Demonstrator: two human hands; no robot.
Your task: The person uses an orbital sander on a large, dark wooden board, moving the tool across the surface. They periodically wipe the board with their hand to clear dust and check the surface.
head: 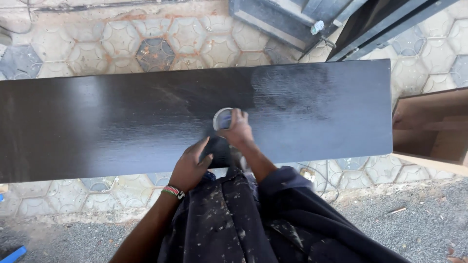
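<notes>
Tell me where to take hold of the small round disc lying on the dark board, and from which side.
Probably grip the round disc by its rim from above, fingers on opposite edges. It lies flat on the dark board, so only the rim and top are exposed. The right hand already covers its right side, so the left edge is freest; the left hand rests nearer.

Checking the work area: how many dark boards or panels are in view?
3: the long dark board under both hands, and two dark panels on the ground at top right. More may lie outside the frame.
</notes>
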